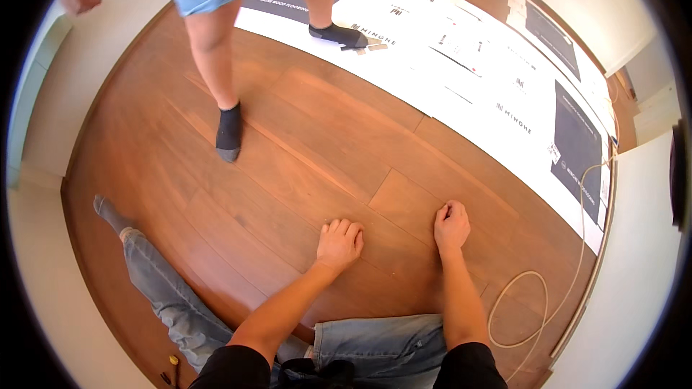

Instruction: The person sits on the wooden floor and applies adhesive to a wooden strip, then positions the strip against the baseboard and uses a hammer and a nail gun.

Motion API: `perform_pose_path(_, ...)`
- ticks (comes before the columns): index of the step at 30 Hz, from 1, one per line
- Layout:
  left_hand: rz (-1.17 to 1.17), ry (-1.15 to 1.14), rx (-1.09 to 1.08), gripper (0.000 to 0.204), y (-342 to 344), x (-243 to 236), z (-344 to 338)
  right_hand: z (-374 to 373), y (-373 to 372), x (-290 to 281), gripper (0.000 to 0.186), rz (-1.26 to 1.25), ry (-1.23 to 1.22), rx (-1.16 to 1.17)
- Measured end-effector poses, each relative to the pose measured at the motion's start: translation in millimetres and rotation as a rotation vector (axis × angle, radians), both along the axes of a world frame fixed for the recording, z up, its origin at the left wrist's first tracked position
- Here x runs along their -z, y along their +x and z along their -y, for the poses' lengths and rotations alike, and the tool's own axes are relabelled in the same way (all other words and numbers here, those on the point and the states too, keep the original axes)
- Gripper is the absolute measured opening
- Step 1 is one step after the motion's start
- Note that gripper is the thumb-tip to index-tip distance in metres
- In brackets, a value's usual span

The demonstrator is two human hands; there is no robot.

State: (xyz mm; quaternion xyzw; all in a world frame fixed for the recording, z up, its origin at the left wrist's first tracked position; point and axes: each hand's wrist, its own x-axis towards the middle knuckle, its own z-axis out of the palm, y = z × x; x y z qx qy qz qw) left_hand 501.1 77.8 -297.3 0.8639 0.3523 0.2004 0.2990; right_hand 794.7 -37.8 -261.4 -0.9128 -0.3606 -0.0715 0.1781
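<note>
Left hand (340, 243) and right hand (452, 227), both curled, over a wood floor (281, 187).
Fingers of both are bunched narrow; whether they hide anything I cannot tell. The brown plank (407, 200) lies at two o'clock from the left hand, partly beneath the right, its long axis running ten to four o'clock, its visible short end toward ten.

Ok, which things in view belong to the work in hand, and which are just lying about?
Apparently part of it:
- left hand
- right hand
- wooden floor beneath them

Apparently just lying about:
- looped pale cord
- white printed sheeting
- small yellow-ended object
</note>
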Motion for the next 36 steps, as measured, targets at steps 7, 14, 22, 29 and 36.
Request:
perform_pose_path(7, -0.012, 0.067, -0.011, 0.012, 2, -6, -2, -41, 39, 7, 0.015, -0.313, 0.311, 0.027)
perform_pose_path(14, -0.026, 0.064, -0.011, 0.012, 0, -7, -3, -240, 119, -24, 0.048, -0.215, 0.224, -0.016)
perform_pose_path(22, -0.042, 0.07, -0.03, 0.01, -18, -5, -6, -330, 130, -7, 0.058, -0.779, 0.029, 0.344)
perform_pose_path(29, 0.03, 0.033, 0.0, 0.012, 1, -7, -1, -305, 203, 41, 0.062, -0.597, 0.08, 0.282)
perform_pose_path(36, -0.026, 0.054, 0.006, 0.016, -1, -5, -2, -309, 183, 31, 0.062, -0.483, -0.133, 0.247)
